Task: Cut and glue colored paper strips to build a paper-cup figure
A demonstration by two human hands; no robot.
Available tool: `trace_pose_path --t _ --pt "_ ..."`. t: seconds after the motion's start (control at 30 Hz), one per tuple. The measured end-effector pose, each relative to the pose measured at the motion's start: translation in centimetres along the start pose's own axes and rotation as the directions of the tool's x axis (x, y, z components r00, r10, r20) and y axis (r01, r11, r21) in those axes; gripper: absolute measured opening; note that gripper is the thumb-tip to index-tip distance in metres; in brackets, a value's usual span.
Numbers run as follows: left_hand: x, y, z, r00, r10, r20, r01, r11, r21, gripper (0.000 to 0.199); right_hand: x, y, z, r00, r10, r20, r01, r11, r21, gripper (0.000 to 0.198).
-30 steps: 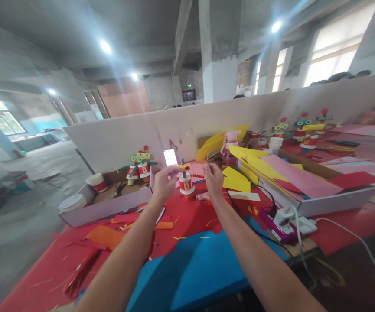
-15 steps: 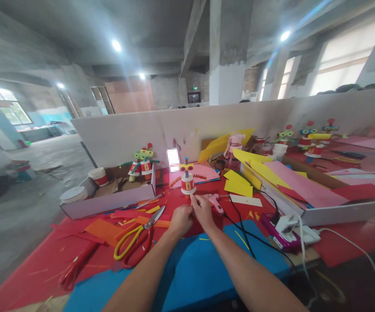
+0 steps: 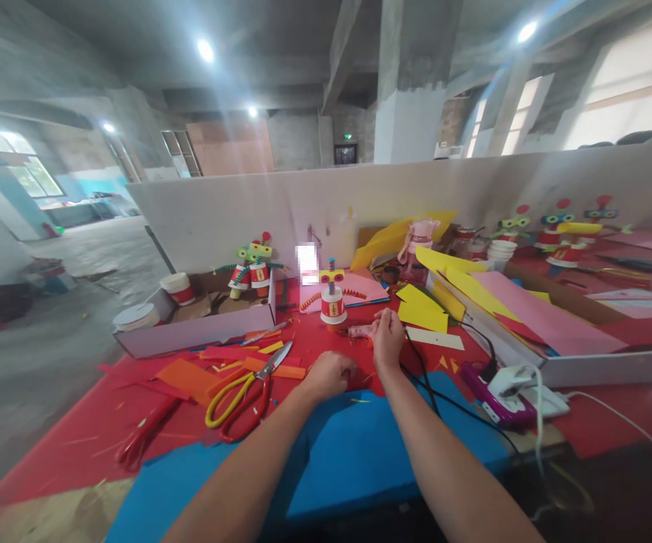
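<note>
Head view, left to right: we note a white box (image 3: pixel 198 335) holding two cup figures (image 3: pixel 258 277), apparently to keep them off the paper scraps (image 3: pixel 184 379). Scissors (image 3: pixel 261 374) lie handles toward the person — for easy pickup, we judge. The left hand (image 3: pixel 330 375) is curled at the blue sheet's (image 3: pixel 348 460) far edge; we cannot tell whether it grips anything. Beyond it, the yellow-goggled figure (image 3: pixel 334 309) stands upright, untouched, presumably self-balanced. Beside it lies a pink glue gun (image 3: pixel 361 332); the right hand (image 3: pixel 389 339), fingers bent together, overlaps its rear — grasp unconfirmed.
</note>
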State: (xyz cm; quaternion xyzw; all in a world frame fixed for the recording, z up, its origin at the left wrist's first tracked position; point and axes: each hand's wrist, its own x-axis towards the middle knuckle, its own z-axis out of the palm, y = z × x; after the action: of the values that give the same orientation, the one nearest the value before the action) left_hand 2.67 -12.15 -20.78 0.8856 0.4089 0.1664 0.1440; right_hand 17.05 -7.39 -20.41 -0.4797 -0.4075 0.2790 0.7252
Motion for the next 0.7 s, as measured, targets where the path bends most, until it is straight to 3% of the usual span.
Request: trace_pose_path --t 0.1,0.2,0.33,0.4,0.5,0.6,0.63,0.7 --pt "0.0 -0.2 0.0 1.000 -0.001 -0.005 0.001 1.000 -0.001 0.020 -0.1 -0.3 -0.1 1.000 -0.003 0.018 0.004 0.997 -0.074 0.046" --pt "0.0 -0.2 -0.2 1.000 -0.019 -0.014 0.019 1.000 -0.015 0.021 -0.5 -0.6 -0.4 0.978 -0.106 0.178 0.156 0.942 -0.296 0.037" --pt "-0.1 -0.1 -0.4 0.999 -0.031 -0.021 0.031 0.999 -0.032 0.022 0.0 -1.3 -2.1 0.928 -0.098 0.359 0.303 0.759 -0.576 0.021" --pt "0.0 0.0 -0.5 0.999 -0.032 -0.033 0.031 0.999 -0.036 0.023 0.8 -1.9 -3.7 0.914 -0.085 0.396 0.362 0.610 -0.705 0.021" --pt "0.0 0.1 -0.6 0.999 -0.033 -0.039 0.032 0.999 -0.035 0.023 1.9 -2.6 -6.0 0.884 0.085 0.460 0.376 0.457 -0.806 0.020" --pt "0.0 0.2 -0.6 0.999 -0.029 -0.040 0.028 0.999 -0.030 0.022 2.1 -2.8 -6.9 0.774 0.280 0.568 0.426 0.433 -0.794 0.027" --pt "0.0 0.1 -0.6 0.999 -0.029 -0.044 0.028 0.999 -0.029 0.022 2.0 -2.7 -6.9 0.755 0.297 0.584 0.446 0.421 -0.790 0.024" --pt "0.0 0.1 -0.5 0.998 -0.035 -0.053 0.034 0.999 -0.026 0.022 1.7 -2.2 -6.5 0.763 0.279 0.584 0.472 0.376 -0.797 0.013"
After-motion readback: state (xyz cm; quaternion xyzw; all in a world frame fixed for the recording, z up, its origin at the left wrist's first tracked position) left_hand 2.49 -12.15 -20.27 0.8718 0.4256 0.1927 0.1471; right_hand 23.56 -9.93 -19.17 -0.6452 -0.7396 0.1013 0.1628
